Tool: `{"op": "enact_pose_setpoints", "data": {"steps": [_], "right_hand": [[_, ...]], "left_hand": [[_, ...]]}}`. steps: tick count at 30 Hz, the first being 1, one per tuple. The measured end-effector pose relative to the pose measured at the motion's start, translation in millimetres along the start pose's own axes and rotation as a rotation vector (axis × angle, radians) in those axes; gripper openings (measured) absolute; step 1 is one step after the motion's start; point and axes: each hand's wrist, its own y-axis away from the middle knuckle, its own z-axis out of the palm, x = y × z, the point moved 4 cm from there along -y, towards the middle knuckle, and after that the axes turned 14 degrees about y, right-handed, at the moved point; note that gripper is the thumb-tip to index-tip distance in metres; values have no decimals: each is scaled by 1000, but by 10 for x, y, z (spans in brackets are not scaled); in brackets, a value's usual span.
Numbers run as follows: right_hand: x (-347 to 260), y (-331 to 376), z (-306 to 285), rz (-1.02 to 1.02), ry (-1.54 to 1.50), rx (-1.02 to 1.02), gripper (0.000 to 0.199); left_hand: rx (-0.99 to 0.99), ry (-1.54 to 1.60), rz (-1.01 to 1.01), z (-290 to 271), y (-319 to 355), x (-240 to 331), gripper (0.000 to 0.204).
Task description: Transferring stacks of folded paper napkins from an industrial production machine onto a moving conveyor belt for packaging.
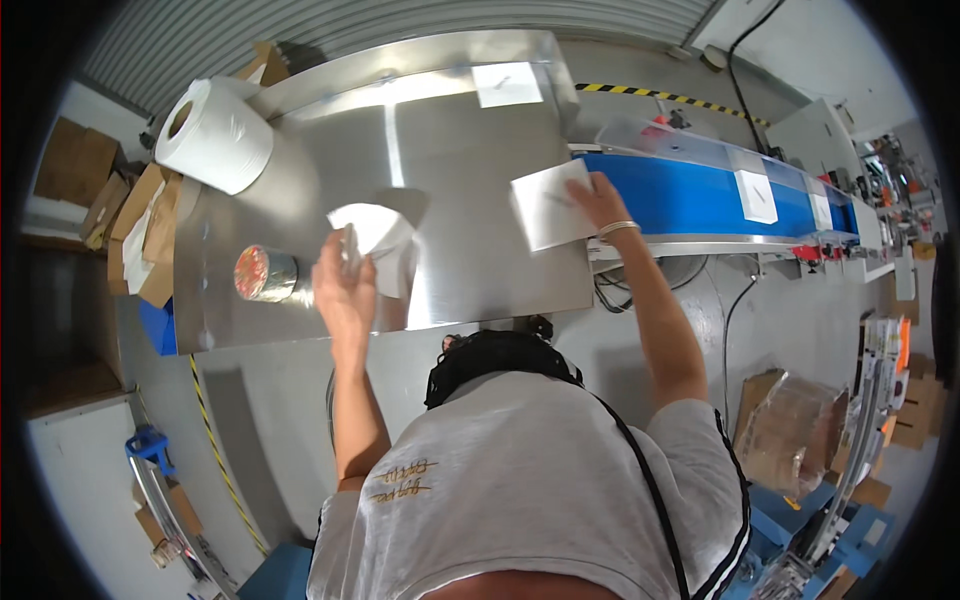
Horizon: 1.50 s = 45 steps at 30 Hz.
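Observation:
My right hand (pixel 604 204) is closed on the edge of a flat white square packet (pixel 545 205). It holds that packet over the right edge of the steel table, beside the near end of a blue conveyor belt (pixel 690 198). Over the table's middle, my left hand (pixel 345 285) is closed around the edge of a fanned white stack of flat packets (pixel 378 230). How many are in the stack I cannot tell. Another white packet (pixel 507 84) lies by the table's far right corner. Farther along the belt is one more white packet (pixel 757 197).
On the steel table (pixel 480 265), a large white roll (pixel 222 138) stands at the far left. Nearer sits a shiny roll with a red patterned end (pixel 266 273). Open cardboard boxes (pixel 145 235) flank the table's left edge. A clear guard (pixel 690 142) runs along the belt's far side.

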Motion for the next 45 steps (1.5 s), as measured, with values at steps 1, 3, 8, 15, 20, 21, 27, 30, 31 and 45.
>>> {"op": "enact_pose_setpoints", "data": {"steps": [1, 3, 8, 15, 20, 21, 27, 30, 31, 45], "right_hand": [[208, -64, -257, 47, -1, 58, 41], [678, -283, -729, 77, 67, 146, 45], [1696, -714, -1701, 85, 530, 422, 59], [818, -97, -1251, -413, 350, 257, 53], [-152, 550, -336, -585, -51, -275, 58], [-283, 591, -227, -593, -56, -329, 58], [-621, 484, 161, -893, 72, -408, 46], [-483, 450, 132, -708, -112, -464, 41], [-343, 415, 132, -432, -272, -556, 46], [490, -111, -1176, -378, 628, 446, 58]], "left_hand": [[-29, -78, 153, 181, 64, 269, 46], [-48, -43, 183, 535, 244, 527, 46], [-157, -13, 43, 1056, 560, 914, 42], [-131, 54, 93, 1100, 713, 901, 33], [-133, 81, 102, 1119, 753, 842, 36], [-130, 78, 104, 1115, 755, 829, 36], [-215, 67, 170, 1135, 705, 864, 35], [-194, 57, 101, 1089, 668, 918, 38], [-176, 61, 72, 1068, 653, 880, 38], [-131, 116, 1, 1067, 620, 809, 33]]}}
